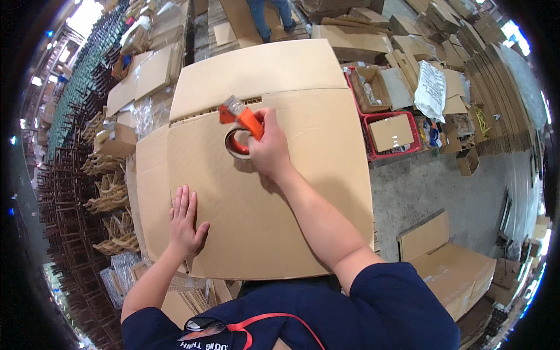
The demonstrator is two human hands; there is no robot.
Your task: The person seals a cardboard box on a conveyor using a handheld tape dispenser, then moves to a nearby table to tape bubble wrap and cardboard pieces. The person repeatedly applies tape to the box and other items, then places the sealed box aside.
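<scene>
A large brown cardboard box (268,227) fills the space in front of me, with its far flap (256,64) spread outward and a narrow gap showing along the seam. My right hand (269,146) grips an orange tape dispenser (249,122) above the box, close to that seam. On the dispenser sits a roll of brown tape (230,146), and its metal end points to the far left. Flat near the box's left edge lies my left hand (185,224), fingers stretched out, pressing on the cardboard next to the left flap (153,192).
To the right stand red crates (389,153) and a white sack (430,90) among cardboard stacks. A closed carton (452,274) rests on the floor at lower right. Dark metal frames (64,204) are piled at left. Another person's legs (269,17) show at the far end.
</scene>
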